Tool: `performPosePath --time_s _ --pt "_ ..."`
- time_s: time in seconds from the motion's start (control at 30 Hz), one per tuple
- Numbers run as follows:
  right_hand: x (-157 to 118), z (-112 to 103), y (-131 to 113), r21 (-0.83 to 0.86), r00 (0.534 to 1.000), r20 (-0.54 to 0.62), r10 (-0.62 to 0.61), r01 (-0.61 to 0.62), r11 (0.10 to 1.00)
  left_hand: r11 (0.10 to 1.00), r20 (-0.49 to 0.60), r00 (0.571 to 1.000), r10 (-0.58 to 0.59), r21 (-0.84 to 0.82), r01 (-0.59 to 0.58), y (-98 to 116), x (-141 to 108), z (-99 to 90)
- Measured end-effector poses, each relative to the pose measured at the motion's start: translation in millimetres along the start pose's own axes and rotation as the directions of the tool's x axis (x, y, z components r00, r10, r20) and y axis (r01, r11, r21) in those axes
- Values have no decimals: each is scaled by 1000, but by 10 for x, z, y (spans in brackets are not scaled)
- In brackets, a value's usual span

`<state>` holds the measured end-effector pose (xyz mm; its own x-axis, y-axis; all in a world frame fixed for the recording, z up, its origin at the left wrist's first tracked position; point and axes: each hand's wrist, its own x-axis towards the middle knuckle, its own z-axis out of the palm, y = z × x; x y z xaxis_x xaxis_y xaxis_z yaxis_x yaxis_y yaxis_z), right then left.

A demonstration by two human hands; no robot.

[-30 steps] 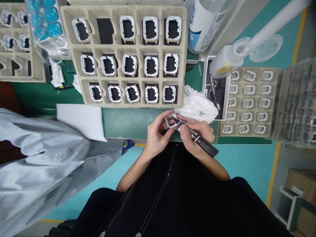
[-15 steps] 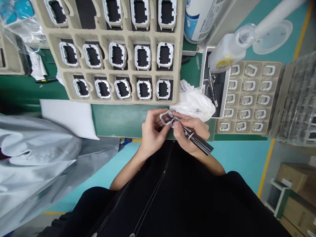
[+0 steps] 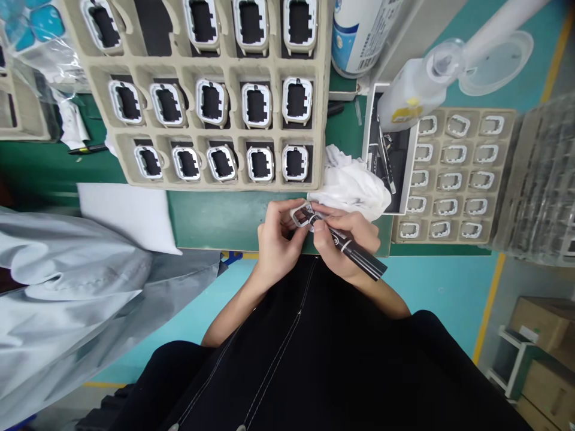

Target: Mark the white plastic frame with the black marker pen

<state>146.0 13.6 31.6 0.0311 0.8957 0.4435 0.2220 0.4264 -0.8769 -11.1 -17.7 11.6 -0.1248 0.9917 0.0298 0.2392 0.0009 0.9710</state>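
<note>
Near the table's front edge, my left hand (image 3: 279,239) pinches a small white watch-case frame (image 3: 295,216) by its side. My right hand (image 3: 341,239) grips a black marker pen (image 3: 359,257) with white stripes, its tip touching or very close to the frame's inner edge; the exact contact is too small to tell. Fingers of my right hand also lie by the frame's right side. Right behind the hands is a crumpled white cloth (image 3: 354,185). A large beige tray (image 3: 215,133) beyond them holds several similar frames in its compartments, with one compartment bare in the far row.
At the right are an open box (image 3: 406,179) with tweezers, a white bottle (image 3: 404,102) leaning over it, and a smaller tray (image 3: 462,137) of frames. A blue-labelled bottle (image 3: 359,36) stands behind. A white foam sheet (image 3: 128,215) and a person's grey sleeve (image 3: 81,263) are at left.
The view has shifted very slightly. Both hands keep nearly the same pose, with the frame and marker still held.
</note>
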Motion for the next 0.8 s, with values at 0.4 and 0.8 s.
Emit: performPosePath --time_s 0.4,0.8 --pt "-5 -18 -5 -9 1000 12 28 -28 1000 994 -30 998 62 88 -59 13 6 15" --pt "8 28 26 -147 981 107 -160 175 974 987 -58 994 96 133 -88 -28 -46 3"
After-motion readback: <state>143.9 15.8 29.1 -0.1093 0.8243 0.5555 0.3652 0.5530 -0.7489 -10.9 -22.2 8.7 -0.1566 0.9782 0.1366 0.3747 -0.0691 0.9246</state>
